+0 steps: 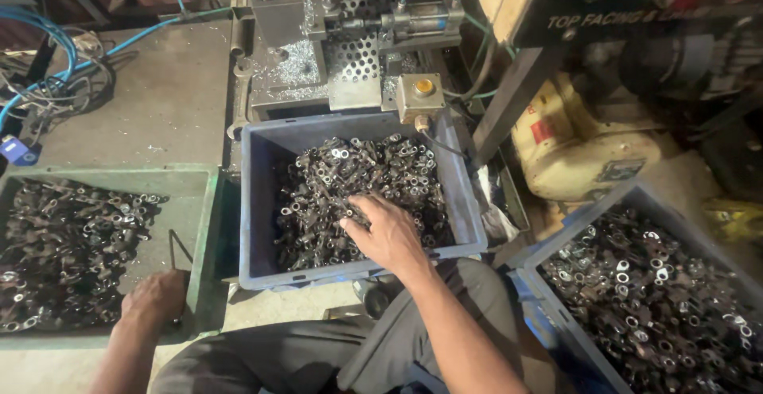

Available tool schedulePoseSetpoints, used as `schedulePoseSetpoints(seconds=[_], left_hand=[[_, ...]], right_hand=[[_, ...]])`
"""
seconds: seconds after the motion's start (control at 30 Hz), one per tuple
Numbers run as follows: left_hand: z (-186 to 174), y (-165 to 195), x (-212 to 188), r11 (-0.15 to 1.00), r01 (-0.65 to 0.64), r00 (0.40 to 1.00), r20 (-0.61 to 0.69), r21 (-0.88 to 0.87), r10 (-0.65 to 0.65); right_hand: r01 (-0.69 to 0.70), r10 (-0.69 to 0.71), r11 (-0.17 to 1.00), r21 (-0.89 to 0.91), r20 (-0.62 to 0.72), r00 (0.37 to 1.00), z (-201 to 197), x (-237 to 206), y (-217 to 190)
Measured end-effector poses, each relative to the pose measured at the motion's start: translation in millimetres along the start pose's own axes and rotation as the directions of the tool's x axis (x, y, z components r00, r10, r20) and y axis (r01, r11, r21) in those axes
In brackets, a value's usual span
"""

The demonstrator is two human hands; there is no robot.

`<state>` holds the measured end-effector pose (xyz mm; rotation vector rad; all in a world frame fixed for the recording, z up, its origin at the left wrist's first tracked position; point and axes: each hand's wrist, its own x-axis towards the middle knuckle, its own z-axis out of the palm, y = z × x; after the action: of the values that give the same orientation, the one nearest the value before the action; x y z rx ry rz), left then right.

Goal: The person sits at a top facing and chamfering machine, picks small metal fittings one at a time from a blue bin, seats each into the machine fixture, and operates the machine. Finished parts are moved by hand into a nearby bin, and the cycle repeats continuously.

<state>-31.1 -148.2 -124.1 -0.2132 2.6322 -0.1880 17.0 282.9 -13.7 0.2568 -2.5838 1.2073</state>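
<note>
Nearest, the left hand (156, 297) rests curled over the near right corner of the green tray (195, 173), fingers closed on its rim beside a thin bent wire handle (176, 244); that tray holds a spread of dark metal fittings (56, 243) toward its left side. The right hand (387, 232) lies palm down in the blue-grey crate (262, 143), fingers spread and dug into the heap of small ringed metal parts (350, 175) near its front edge, gripping none that can be made out. The step looks like gathering a handful; lifting one would call for closing the fingers under loose pieces. A second blue crate (556, 243) of similar parts stands at the right. Beyond, a perforated machine fixture (354, 52) with a yellow push-button box (420, 92) crowds the crate's far edge.
</note>
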Motion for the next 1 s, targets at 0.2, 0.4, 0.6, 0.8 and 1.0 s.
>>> schedulePoseSetpoints(seconds=[0.2,0.4,0.6,0.8,1.0], left_hand=[[-8.1,2.3,-2.6,1.000,0.030,0.999,-0.011,0.002,-0.030],[-21.7,3.3,-12.8,0.995,0.102,0.994,-0.049,-0.001,-0.102],[-25.4,2.1,-15.3,0.995,0.091,0.995,0.030,-0.034,-0.090],[-19.1,-8.8,-5.2,0.992,0.036,0.999,-0.006,-0.121,-0.037],[-22.7,-15.7,-12.6,0.912,0.166,0.977,-0.065,-0.374,-0.205]], right_hand=[[-0.038,0.037,0.999,0.039,0.026,0.999,-2.1,-0.5,-0.2],[-0.075,0.074,0.996,0.040,0.026,0.997,-0.8,-0.4,1.0],[-0.070,0.068,0.992,0.102,0.026,0.997,0.6,-0.8,5.1],[-0.064,0.063,0.997,0.049,0.019,0.998,1.8,-0.5,5.6],[-0.075,0.072,0.993,0.088,0.038,0.997,-3.3,-0.1,0.8]])
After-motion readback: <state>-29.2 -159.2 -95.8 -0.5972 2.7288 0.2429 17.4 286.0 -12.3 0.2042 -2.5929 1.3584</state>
